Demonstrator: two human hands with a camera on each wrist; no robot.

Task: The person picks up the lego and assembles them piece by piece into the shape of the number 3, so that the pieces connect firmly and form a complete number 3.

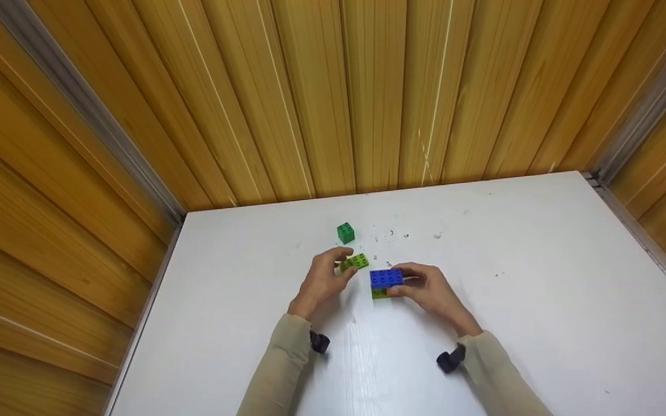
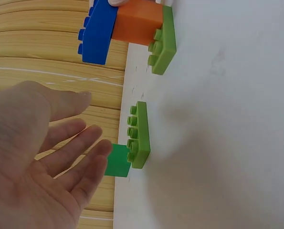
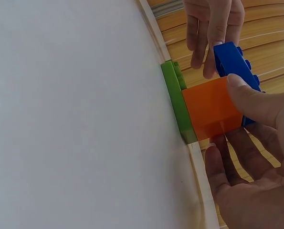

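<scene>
My right hand [image 1: 434,289] grips a stack of toy building bricks, thumb on one side and fingers on the other. A blue brick [image 1: 386,277] tops the stack, overhanging an orange brick [image 3: 211,109] in the middle. At its base is a flat light green brick [image 3: 175,102] on the table. Beside a second flat light green brick [image 1: 360,261], my left hand [image 1: 322,277] hovers with fingers spread and relaxed. The left wrist view shows a gap between that palm [image 2: 32,162] and this brick [image 2: 141,136], which lies studs up.
A small dark green brick [image 1: 346,233] stands farther back on the white table [image 1: 240,277]. Small dark marks speckle the tabletop behind the stack. Wood-patterned walls [image 1: 321,104] rise at the back and left; another borders the right side.
</scene>
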